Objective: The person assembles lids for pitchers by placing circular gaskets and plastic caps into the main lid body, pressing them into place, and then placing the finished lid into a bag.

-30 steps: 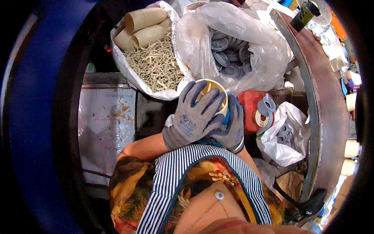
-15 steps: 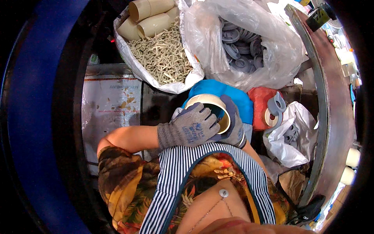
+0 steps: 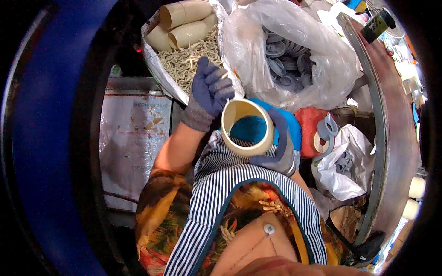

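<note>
My right hand, in a grey and dark-blue work glove, grips a cream plastic pipe fitting by its right side. The fitting is a short, wide tube held above my lap, and blue shows through its opening. Off the fitting's upper left, my left hand, gloved alike, is raised with its fingers curled in. Whether a small piece lies in those fingers is not clear. Just beyond it stands a white sack of small beige plastic pieces, with several larger cream pipe fittings on top.
A clear plastic bag of grey round caps stands at the far middle. To the right are a red object, a grey ring part, a white bag and a metal-edged table. A wrapped panel lies left.
My left hand has left the fitting and moved up and left, to the sack's near edge. The right hand still holds the fitting, whose opening is now in fuller view.
</note>
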A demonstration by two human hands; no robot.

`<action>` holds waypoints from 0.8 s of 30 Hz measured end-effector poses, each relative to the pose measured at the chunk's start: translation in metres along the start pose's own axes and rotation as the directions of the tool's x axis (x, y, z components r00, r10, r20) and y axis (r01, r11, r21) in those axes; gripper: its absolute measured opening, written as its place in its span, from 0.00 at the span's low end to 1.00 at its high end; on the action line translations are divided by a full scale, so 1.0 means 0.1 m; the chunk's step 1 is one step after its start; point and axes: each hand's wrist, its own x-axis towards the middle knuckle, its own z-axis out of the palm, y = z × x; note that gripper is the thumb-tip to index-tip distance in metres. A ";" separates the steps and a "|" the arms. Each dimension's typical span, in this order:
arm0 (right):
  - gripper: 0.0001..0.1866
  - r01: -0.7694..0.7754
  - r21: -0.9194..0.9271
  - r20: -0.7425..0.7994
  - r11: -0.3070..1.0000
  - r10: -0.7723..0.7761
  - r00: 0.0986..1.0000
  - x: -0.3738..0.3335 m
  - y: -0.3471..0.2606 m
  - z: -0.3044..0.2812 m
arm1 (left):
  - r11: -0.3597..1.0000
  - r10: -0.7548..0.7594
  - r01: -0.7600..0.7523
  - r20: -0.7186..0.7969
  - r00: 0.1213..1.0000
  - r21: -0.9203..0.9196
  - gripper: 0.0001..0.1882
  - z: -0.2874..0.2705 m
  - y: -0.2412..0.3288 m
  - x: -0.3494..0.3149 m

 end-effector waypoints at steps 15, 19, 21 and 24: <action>0.70 0.017 0.275 -0.283 0.961 0.064 0.957 -0.21 0.11 -0.22 | -0.873 0.450 0.363 0.250 0.858 0.325 0.31 -0.30 0.85 0.09; 0.63 -0.115 -0.053 -0.483 0.992 0.075 0.873 -0.17 0.06 -0.28 | -0.084 0.358 -0.082 0.107 0.927 0.993 0.31 -0.23 -0.52 0.06; 0.50 -0.183 -0.515 -0.422 0.838 -0.062 0.905 -0.21 -0.18 -0.29 | -0.013 0.355 -0.129 0.125 0.926 0.992 0.28 -0.32 -1.03 0.02; 0.35 -0.083 0.062 -0.214 0.995 0.095 0.972 -0.43 -0.23 -0.48 | 0.225 0.096 -0.196 0.179 0.979 0.955 0.25 -0.32 -0.78 0.17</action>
